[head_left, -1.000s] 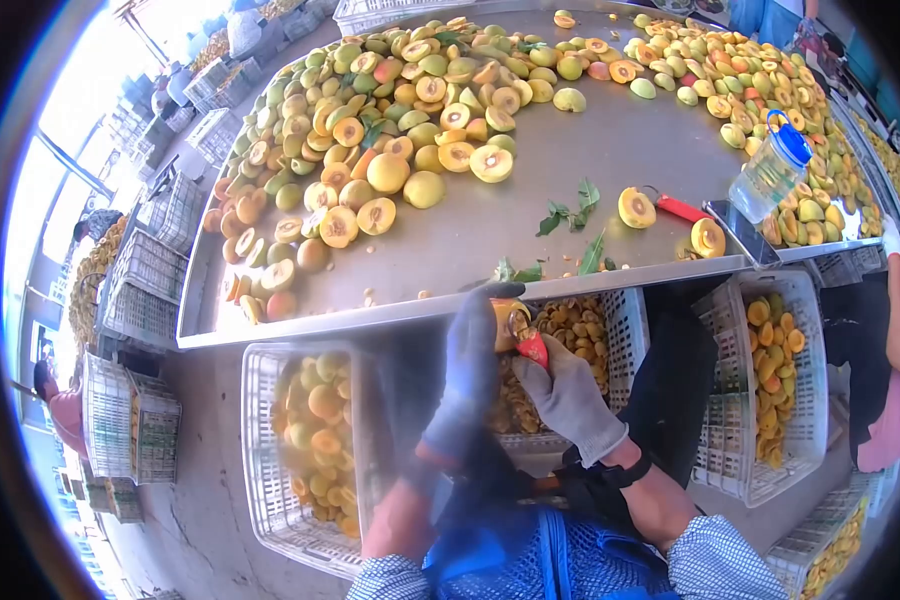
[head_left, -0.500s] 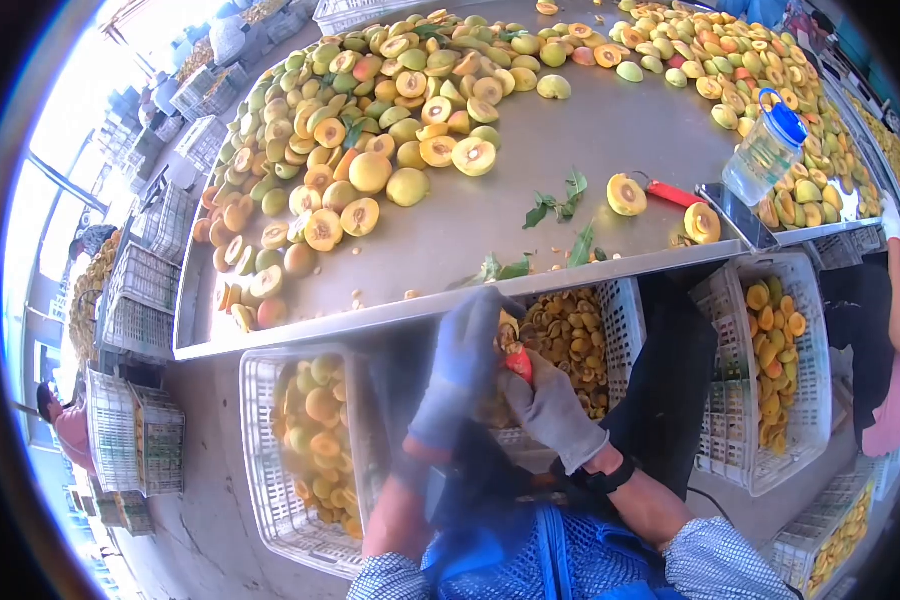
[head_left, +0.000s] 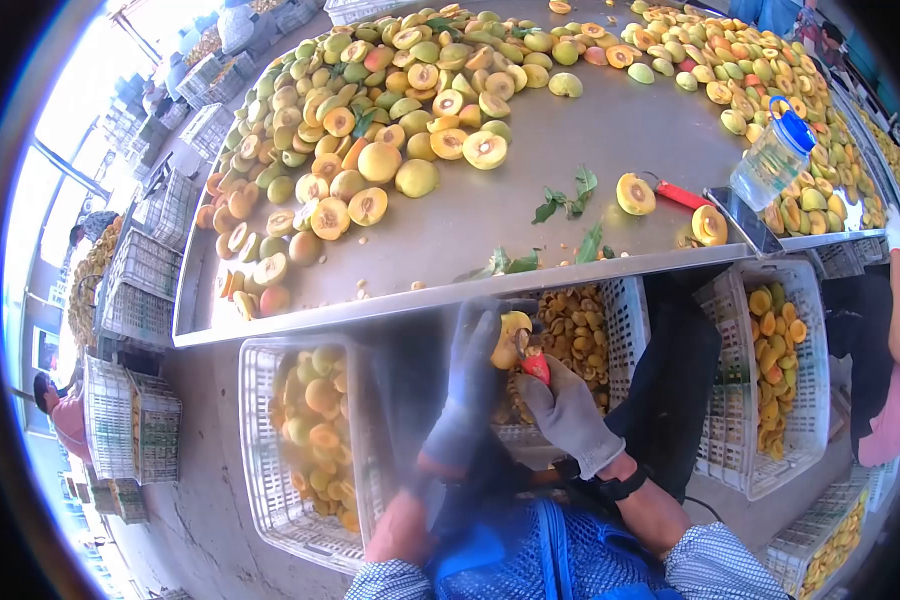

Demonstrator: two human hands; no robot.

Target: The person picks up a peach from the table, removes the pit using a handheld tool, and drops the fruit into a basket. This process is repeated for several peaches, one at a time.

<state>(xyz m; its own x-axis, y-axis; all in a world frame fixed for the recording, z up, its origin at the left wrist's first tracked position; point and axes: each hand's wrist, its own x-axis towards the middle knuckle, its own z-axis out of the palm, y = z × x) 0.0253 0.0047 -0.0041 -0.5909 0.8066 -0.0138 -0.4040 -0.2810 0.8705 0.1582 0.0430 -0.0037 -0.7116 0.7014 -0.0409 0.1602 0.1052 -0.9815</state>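
My left hand (head_left: 467, 365), in a pale glove, is closed around a yellow peach half (head_left: 511, 338) just below the table's front edge. A red-handled pitting tool (head_left: 536, 368) is gripped in my gloved right hand (head_left: 573, 415). Its metal end meets the peach half; how deep it reaches is hard to see. Beneath both hands stands a white crate (head_left: 625, 335) holding many peach pieces. A haze blurs the area around my left hand.
Many halved peaches (head_left: 379, 162) cover the metal table (head_left: 570, 135). Near its front edge lie leaves, a second red-handled tool (head_left: 682, 194), a phone (head_left: 745, 222) and a water bottle (head_left: 772, 160). Fruit-filled crates stand left (head_left: 255, 430) and right (head_left: 818, 385). A co-worker's gloved hand (head_left: 895, 230) shows far right.
The peach half in my left hand has turned, and more of its yellow surface shows. My right hand and the tool have shifted slightly right and down. The view has moved a little.
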